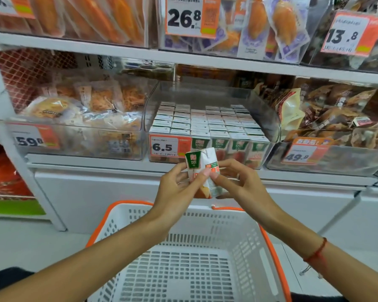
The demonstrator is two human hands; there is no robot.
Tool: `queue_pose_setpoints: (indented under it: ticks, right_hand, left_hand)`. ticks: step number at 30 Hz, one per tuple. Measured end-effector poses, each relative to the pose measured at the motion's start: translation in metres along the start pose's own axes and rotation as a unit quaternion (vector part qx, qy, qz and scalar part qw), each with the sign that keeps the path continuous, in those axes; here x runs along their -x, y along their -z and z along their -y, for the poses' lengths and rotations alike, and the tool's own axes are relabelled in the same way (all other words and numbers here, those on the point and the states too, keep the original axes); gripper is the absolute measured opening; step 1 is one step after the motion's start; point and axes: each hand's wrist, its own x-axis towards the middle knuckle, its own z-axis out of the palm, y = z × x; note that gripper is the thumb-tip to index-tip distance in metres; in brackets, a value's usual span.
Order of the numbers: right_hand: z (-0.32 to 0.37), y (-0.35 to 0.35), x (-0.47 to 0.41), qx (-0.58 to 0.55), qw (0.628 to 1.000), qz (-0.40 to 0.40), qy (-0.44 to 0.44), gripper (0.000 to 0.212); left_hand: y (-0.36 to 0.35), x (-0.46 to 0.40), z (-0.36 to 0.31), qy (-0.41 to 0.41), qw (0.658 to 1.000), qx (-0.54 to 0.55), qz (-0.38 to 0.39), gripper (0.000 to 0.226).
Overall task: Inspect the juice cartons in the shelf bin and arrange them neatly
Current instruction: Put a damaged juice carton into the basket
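A small white and green juice carton (pixel 202 168) with an apple picture is held in front of the shelf, above the basket. My left hand (pixel 176 188) grips its left side with thumb across the front. My right hand (pixel 238 182) pinches its right side with thumb and fingers. Behind it, a clear plastic shelf bin (pixel 153 99) holds several rows of matching cartons (pixel 205 125) standing upright, tops showing. A 6.5 price tag (pixel 166 147) hangs on the bin's front.
A white basket with an orange rim (pixel 268 240) sits directly below my hands. Clear bins of bagged bread (pixel 74 114) on the left and snack packs (pixel 327 114) on the right flank the juice bin. An upper shelf edge (pixel 183 57) overhangs.
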Motion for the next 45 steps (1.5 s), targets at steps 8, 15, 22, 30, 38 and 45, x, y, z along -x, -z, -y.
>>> queue_pose_setpoints:
  ticks: [8, 15, 22, 30, 38, 45]
  right_hand:
    - [-0.09, 0.034, 0.016, 0.22, 0.969, -0.034, -0.11, 0.022]
    - [-0.192, 0.054, 0.057, 0.488, 0.855, -0.082, -0.157, 0.055]
    - [-0.232, 0.046, 0.074, 0.442, 0.869, -0.102, -0.198, 0.068]
    - [-0.253, 0.047, 0.079, 0.435, 0.869, -0.128, -0.197, 0.069]
    - [-0.259, 0.047, 0.081, 0.459, 0.858, -0.12, -0.197, 0.071]
    - [-0.213, 0.059, 0.059, 0.482, 0.845, -0.168, -0.159, 0.05]
  left_hand:
    - [0.011, -0.039, 0.057, -0.013, 0.974, -0.223, 0.035, 0.026]
    - [0.015, -0.045, 0.165, 0.062, 0.946, -0.31, 0.063, 0.028]
    - [0.027, -0.027, 0.278, 0.179, 0.882, -0.423, 0.107, 0.037]
    - [0.034, -0.018, 0.342, 0.255, 0.766, -0.569, 0.156, 0.054]
    - [0.034, -0.012, 0.339, 0.264, 0.737, -0.597, 0.172, 0.054]
    - [0.016, -0.032, 0.242, 0.14, 0.832, -0.528, 0.096, 0.03]
